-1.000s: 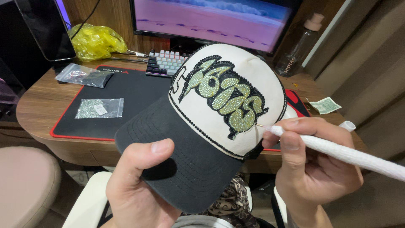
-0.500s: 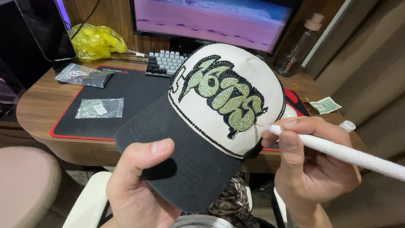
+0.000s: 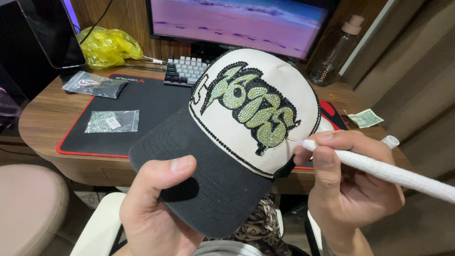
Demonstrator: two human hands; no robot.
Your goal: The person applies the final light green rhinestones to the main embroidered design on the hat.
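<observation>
Cream-and-black cap (image 3: 237, 142) with green rhinestone lettering, held up above the worktop (image 3: 52, 118). Left hand (image 3: 156, 213) clamped on the black brim, thumb on top. Right hand (image 3: 350, 185) closed around a white pen-like tool (image 3: 379, 168), tip touching the lettering. Behind: black mat (image 3: 142, 104), keyboard (image 3: 185, 71), two small bags of stones (image 3: 113, 121), banknote (image 3: 366, 117).

Cream-fronted cap (image 3: 265, 118) with black brim and green-and-black rhinestone lettering; white wrapped tool (image 3: 393, 173); black desk mat (image 3: 137, 109) edged red; yellow bag (image 3: 106, 46).

Black mat (image 3: 142, 102) centre open; gem bags (image 3: 112, 121) left, keyboard (image 3: 186, 71) behind, bottle (image 3: 335, 52) right.
</observation>
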